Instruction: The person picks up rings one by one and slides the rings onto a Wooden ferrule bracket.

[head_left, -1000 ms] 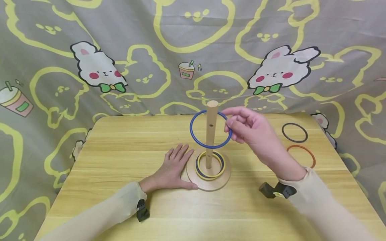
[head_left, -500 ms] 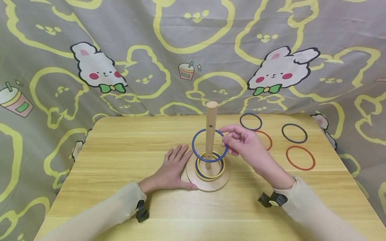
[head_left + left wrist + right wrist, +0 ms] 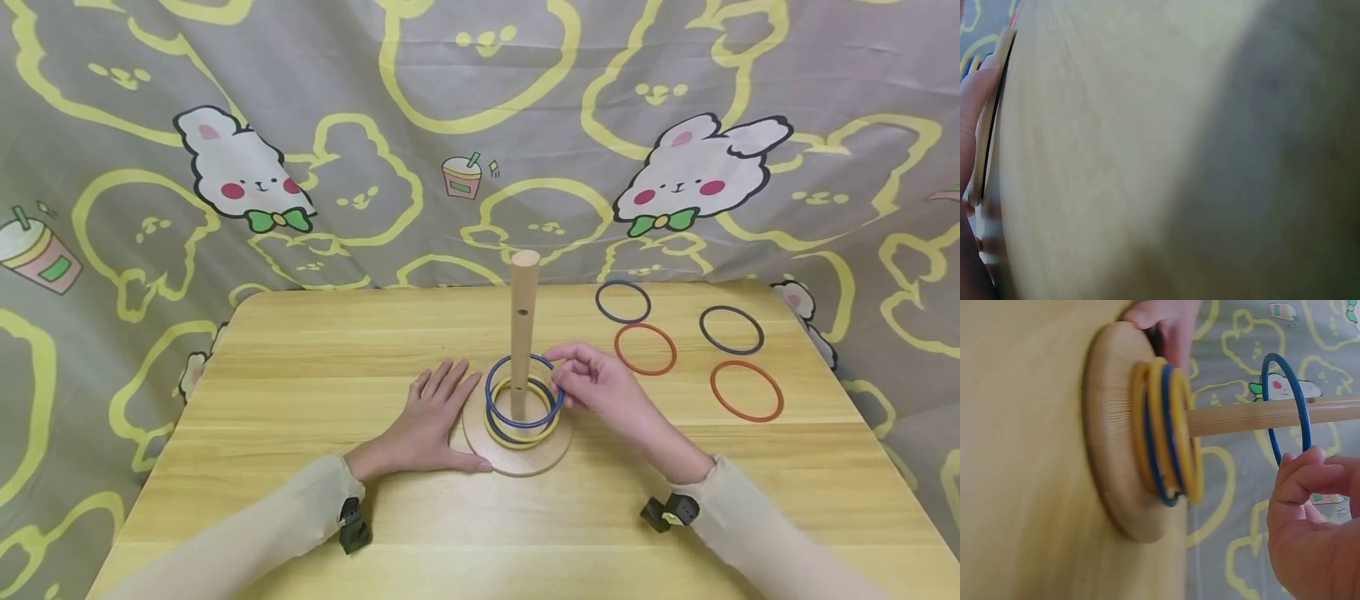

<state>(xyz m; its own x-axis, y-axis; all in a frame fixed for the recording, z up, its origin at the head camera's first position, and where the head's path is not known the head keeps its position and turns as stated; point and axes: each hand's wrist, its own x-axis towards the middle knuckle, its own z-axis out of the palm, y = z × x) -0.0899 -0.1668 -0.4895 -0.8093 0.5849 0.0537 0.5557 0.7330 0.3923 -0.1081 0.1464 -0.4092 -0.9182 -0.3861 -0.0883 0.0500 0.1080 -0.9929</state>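
Observation:
A wooden post (image 3: 523, 292) stands upright on a round wooden base (image 3: 546, 457). My right hand (image 3: 603, 396) pinches a blue ring (image 3: 1302, 409) at its right side between thumb and fingers. That ring encircles the post and hangs above a stack of several yellow and blue rings (image 3: 1159, 422), which lie around the post's foot. The right wrist view shows a gap between the held ring and the stack. My left hand (image 3: 427, 425) rests on the table at the base's left edge, fingers spread and straight, its thumb at the base's front rim.
Right of the stand lie two dark blue rings (image 3: 649, 305) (image 3: 762, 336) and two red rings (image 3: 674, 354) (image 3: 781, 400), flat on the wooden table (image 3: 300, 350). A patterned curtain (image 3: 420, 233) hangs behind the table and at both sides.
My right hand has lowered the blue ring along the post, from near the top to just above the stack. Rings behind that arm have come into sight. The left hand stays put.

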